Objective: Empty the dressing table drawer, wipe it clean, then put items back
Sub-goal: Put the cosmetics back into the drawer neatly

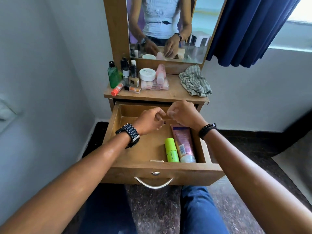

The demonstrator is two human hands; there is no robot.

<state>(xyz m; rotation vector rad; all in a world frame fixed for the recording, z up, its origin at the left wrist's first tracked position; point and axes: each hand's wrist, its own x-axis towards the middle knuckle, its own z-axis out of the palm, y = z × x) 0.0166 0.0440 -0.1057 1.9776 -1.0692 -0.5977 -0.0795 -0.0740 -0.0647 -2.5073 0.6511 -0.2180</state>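
Note:
The wooden drawer (118, 125) of the dressing table is pulled out. Inside, at its right, lie a pink tube (183, 142) and a lime-green bottle (171, 150), with a small pale item (157, 160) against the front wall. My left hand (150, 120) hovers over the drawer's middle, fingers curled round a small dark item (164, 122) that is mostly hidden. My right hand (184, 114) is close beside it over the drawer's back, fingers curled, with nothing visible in it.
On the tabletop (168, 95) stand a green bottle (113, 76), several small bottles, a white jar (147, 74), a pink bottle (160, 73) on a clear palette, and a crumpled striped cloth (194, 81). A mirror rises behind. A blue curtain hangs right.

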